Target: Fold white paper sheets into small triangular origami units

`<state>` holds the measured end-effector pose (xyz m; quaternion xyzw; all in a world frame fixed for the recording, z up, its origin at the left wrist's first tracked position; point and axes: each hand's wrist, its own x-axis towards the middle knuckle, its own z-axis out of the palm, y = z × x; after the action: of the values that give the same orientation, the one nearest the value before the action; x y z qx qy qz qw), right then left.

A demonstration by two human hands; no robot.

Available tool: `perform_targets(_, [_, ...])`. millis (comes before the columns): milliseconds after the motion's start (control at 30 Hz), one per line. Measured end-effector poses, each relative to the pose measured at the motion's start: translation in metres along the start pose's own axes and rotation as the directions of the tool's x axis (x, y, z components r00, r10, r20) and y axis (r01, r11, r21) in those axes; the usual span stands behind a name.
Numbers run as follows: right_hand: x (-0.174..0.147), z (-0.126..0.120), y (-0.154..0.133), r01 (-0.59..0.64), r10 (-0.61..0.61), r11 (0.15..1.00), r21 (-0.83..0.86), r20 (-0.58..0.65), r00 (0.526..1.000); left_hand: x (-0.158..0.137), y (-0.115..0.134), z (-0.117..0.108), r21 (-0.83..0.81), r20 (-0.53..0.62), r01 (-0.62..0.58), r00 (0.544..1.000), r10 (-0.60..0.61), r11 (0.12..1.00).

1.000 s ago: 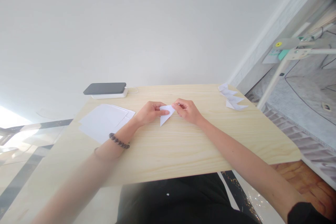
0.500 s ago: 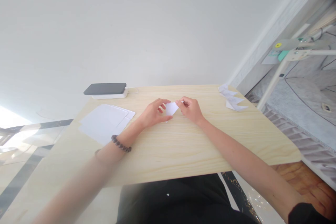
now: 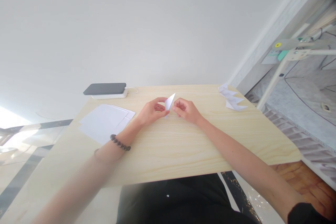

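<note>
A folded, pointed white paper piece (image 3: pixel 169 102), newly turned tip-up, sits pinched in the left hand (image 3: pixel 151 112); the curled right hand (image 3: pixel 188 110), just beside it, lets go, apparently leaving one-handed support.

Left hand (image 3: pixel 151 112) holding folded paper (image 3: pixel 169 102), right hand (image 3: pixel 189 111) alongside, wooden table (image 3: pixel 181 147)

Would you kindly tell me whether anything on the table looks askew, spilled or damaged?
Nothing looks spilled or plainly damaged, the folded paper in the left hand included. Askew are the loose sheets at the left: their edges do not line up. The phone sits off-centre on the white box, overhanging its left end.
</note>
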<state>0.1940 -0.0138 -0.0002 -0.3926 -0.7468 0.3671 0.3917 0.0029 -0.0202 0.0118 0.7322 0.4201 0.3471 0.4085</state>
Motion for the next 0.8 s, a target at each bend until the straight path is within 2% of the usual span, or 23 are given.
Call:
perform_targets(600, [0.0003, 0.0025, 0.0, 0.005, -0.005, 0.999, -0.047, 0.0, 1.0, -0.0023, 0.0063, 0.001, -0.01, 0.028, 0.053, 0.998, -0.053, 0.999])
perform_targets(800, [0.0028, 0.0055, 0.0018, -0.003, -0.02, 0.984, -0.178, -0.131, 0.991, -0.0008, 0.0058, 0.0017, 0.028, -0.026, 0.001, 1.0, 0.0, 1.0])
